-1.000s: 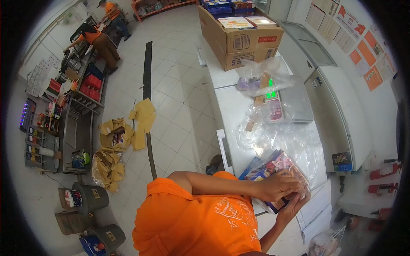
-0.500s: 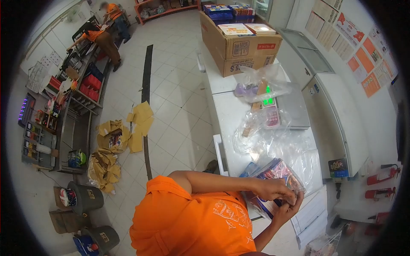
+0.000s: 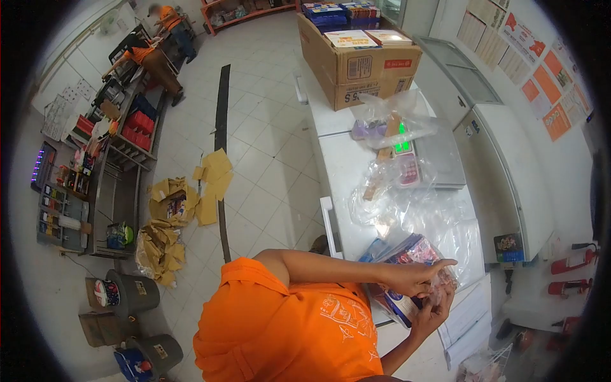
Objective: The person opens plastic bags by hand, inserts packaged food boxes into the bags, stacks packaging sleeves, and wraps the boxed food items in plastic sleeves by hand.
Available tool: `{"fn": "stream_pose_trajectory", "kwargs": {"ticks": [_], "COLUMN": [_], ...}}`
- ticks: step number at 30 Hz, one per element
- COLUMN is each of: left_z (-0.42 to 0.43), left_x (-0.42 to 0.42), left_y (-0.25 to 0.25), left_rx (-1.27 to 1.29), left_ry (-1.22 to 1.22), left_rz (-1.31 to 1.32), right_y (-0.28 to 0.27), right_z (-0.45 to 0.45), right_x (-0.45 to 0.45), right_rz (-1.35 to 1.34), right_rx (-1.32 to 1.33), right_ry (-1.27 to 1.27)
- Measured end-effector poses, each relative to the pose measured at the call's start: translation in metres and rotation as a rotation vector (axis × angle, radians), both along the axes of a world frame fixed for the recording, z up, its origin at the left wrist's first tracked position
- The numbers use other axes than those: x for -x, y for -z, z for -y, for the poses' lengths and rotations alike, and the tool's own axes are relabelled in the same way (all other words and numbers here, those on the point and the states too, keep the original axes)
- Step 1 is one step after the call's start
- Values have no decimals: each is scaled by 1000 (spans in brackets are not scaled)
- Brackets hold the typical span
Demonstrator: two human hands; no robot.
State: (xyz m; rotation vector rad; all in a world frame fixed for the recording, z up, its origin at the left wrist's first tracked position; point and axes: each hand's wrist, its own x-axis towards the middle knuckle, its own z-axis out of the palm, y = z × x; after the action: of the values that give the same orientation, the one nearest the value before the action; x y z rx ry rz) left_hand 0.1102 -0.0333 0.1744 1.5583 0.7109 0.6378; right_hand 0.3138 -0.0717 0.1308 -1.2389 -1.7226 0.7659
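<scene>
A clear plastic bag point(image 3: 443, 280) with printed blue and pink packs point(image 3: 410, 249) in it lies at the near end of the white counter point(image 3: 344, 184). My left hand point(image 3: 414, 280) reaches over the packs from above, fingertips closed on the bag's gathered plastic, one digit stretched out. My right hand point(image 3: 436, 310) comes from below and grips the same edge, fingers curled. The two hands are close together. Just what sits between the fingertips is partly hidden.
Beyond the bag lie loose clear plastic point(image 3: 394, 204) and a scale point(image 3: 439, 162) with a green display. Farther back stands a full cardboard box point(image 3: 375, 73). White papers point(image 3: 468, 318) lie beside my right hand. Torn cardboard point(image 3: 162, 245) covers floor at left. Two people in orange work at far benches.
My left hand has shifted slightly up, and one digit now sticks out to the right. My right hand still grips the bag's edge. The view has tilted a little.
</scene>
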Motion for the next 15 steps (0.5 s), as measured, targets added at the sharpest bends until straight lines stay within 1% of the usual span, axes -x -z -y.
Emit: {"fn": "stream_pose_trajectory", "kwargs": {"ticks": [2, 3, 5, 7, 8, 9, 12, 14, 15], "left_z": [0, -1, -5, -5, -5, -9, -30, -42, -43], "left_x": [-4, -5, -14, -17, -8, -1, 7, 10, 10], "left_y": [5, 10, 26, 36, 19, 9, 18, 17, 16], "left_rx": [11, 15, -126, -128, -61, 1, 235, 377, 347], "left_ry": [-51, -77, -133, -69, 23, 112, 318, 314, 330], "left_rz": [97, 145, 172, 168, 153, 140, 195, 192, 196], "right_y": [-11, -22, -25, -14, -1, 1, -1, -7, -11], "right_z": [3, 5, 7, 9, 8, 8, 10, 8, 7], "right_x": [8, 21, 24, 17, 17, 15, 9, -1, -3], "right_rz": [8, 5, -21, -63, -128, -133, -118, -71, -42], "right_rx": [-70, -146, -126, 63, -8, -23, -52, -52, -32], "right_ry": [-19, -29, -2, 74, 150, 146, 67, -68, -104]}}
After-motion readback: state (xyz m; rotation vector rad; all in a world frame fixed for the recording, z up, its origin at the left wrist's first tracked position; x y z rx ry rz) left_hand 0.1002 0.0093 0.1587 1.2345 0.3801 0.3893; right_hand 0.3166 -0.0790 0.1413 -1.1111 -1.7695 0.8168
